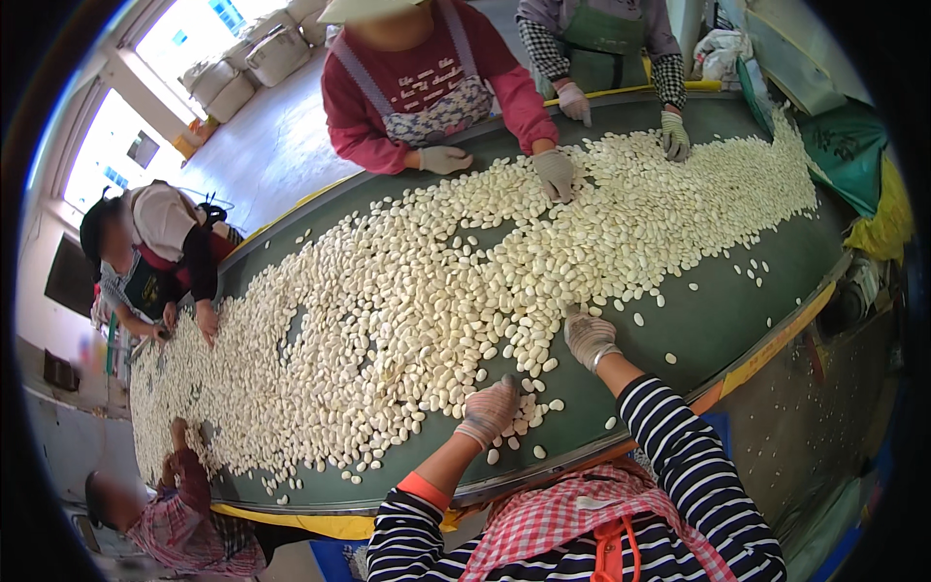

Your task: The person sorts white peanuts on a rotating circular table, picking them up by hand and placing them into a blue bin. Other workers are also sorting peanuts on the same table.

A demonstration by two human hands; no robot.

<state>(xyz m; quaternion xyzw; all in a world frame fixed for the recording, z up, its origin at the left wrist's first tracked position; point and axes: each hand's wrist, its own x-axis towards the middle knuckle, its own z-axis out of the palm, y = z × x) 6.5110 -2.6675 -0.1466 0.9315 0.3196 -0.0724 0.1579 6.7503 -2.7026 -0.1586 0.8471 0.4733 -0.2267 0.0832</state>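
Note:
A broad layer of large white beans [407,320] covers much of a long green conveyor belt [716,305] before me. My left hand [491,409], in a pale glove with thin stripes, rests at the near edge of the layer with its fingers curled. A small group of loose beans [529,415] lies right beside it. Farther right, my right hand [590,340], gloved the same way, touches the edge of the beans. The backs of both hands hide whatever is between their fingers.
Across the belt, one person's gloved hand [555,174] touches the beans; another person's gloved hand [675,136] is farther right. Two people work at the left end. A green sack [844,156] spills beans at the right. A metal edge [538,471] runs along my side.

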